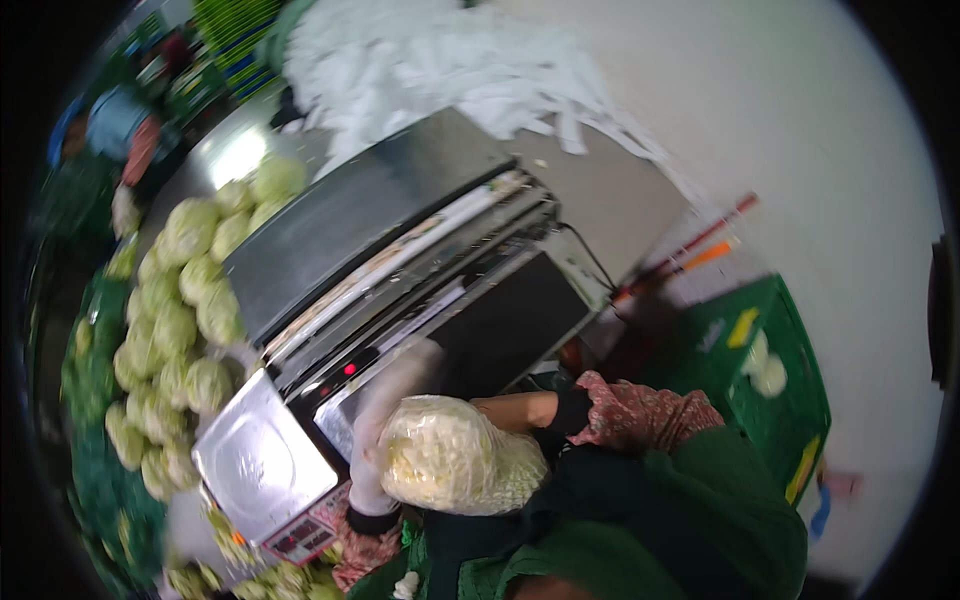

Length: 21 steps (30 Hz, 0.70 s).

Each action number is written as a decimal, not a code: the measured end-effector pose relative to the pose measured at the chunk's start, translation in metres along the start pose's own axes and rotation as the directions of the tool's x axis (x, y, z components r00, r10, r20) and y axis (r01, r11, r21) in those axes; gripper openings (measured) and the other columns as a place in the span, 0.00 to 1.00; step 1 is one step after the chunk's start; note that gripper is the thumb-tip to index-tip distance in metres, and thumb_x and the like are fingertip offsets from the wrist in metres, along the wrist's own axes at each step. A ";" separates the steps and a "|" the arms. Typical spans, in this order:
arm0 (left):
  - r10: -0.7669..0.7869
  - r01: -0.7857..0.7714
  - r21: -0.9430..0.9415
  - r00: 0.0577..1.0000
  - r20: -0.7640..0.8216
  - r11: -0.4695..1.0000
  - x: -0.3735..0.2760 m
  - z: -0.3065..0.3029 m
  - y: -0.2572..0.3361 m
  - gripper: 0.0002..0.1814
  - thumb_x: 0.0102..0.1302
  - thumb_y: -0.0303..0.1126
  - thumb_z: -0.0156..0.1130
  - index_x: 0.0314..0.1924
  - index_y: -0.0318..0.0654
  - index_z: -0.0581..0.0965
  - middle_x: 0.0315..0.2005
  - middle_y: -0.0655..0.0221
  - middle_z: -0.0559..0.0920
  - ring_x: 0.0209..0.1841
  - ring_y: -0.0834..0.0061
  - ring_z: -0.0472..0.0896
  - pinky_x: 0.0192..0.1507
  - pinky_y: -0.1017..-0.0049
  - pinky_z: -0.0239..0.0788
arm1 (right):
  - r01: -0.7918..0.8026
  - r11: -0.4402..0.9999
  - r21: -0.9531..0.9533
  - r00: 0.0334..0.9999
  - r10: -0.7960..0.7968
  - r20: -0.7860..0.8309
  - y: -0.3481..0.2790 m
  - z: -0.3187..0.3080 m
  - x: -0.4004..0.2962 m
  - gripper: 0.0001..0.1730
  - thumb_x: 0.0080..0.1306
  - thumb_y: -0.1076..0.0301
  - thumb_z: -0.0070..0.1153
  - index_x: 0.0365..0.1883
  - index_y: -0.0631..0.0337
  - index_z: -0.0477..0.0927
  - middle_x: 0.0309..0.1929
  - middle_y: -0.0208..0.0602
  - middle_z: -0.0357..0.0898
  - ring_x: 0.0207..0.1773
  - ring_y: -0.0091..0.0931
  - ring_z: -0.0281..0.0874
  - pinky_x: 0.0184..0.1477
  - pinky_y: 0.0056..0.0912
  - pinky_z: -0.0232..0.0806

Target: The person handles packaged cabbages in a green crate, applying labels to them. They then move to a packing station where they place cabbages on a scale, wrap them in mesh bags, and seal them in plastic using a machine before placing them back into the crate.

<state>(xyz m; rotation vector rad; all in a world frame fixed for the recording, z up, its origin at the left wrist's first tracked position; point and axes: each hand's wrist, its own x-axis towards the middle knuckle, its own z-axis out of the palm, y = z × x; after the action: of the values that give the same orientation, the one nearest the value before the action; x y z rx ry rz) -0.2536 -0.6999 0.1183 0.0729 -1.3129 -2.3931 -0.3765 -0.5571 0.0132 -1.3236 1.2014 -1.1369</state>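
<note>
A napa cabbage in clear plastic film (457,457) lies close against my torso. My left hand (401,382), in a white glove, is beside the cabbage and reaches over the lower left edge of the film wrapping machine (375,217); it is blurred, and its fingers cannot be made out. From the right, my bare forearm (517,411) runs up to the cabbage, which hides my right hand. The machine has a dark flat plate (514,322) and a lit red lamp (350,369). Left of it stands a scale with a steel pan (266,457).
Round cabbages (172,330) are heaped at the left, by green mesh sacks (112,465). A green crate (795,360) holding pale items stands at the right, near red and orange handles (705,255). White strips (450,75) lie beyond the machine. A co-worker (124,127) bends at the upper left.
</note>
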 end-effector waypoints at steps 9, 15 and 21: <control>-0.530 0.446 -0.377 0.834 -0.152 0.811 0.017 0.033 -0.061 0.25 0.76 0.45 0.37 0.52 0.30 0.74 0.46 0.55 0.81 0.49 0.62 0.80 0.55 0.65 0.72 | -0.376 0.912 -0.162 0.716 0.175 -0.676 -0.107 0.041 -0.089 0.52 0.61 0.48 0.64 0.71 0.68 0.50 0.61 0.49 0.70 0.64 0.32 0.69 0.63 0.31 0.62; -0.383 0.396 -0.186 0.918 0.104 0.899 0.049 0.154 -0.069 0.34 0.76 0.52 0.37 0.67 0.30 0.62 0.64 0.53 0.67 0.65 0.60 0.67 0.67 0.61 0.59 | 0.037 0.998 0.040 0.449 0.019 -0.893 -0.126 0.012 -0.174 0.51 0.54 0.56 0.71 0.69 0.66 0.56 0.58 0.46 0.74 0.60 0.33 0.74 0.62 0.36 0.66; -0.388 0.453 -0.032 0.796 0.465 0.891 0.042 0.228 -0.139 0.33 0.76 0.51 0.41 0.67 0.30 0.62 0.63 0.52 0.69 0.65 0.54 0.68 0.68 0.59 0.56 | 0.180 0.982 -0.053 -0.289 0.001 -0.957 -0.162 0.010 -0.403 0.27 0.66 0.66 0.60 0.60 0.65 0.69 0.53 0.37 0.78 0.52 0.26 0.78 0.53 0.32 0.73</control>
<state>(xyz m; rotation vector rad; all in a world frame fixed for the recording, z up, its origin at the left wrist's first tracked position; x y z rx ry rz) -0.3917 -0.4681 0.1371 -0.2757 -1.4317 -3.0165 -0.3828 -0.1492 0.1628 0.1392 2.0869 -2.6300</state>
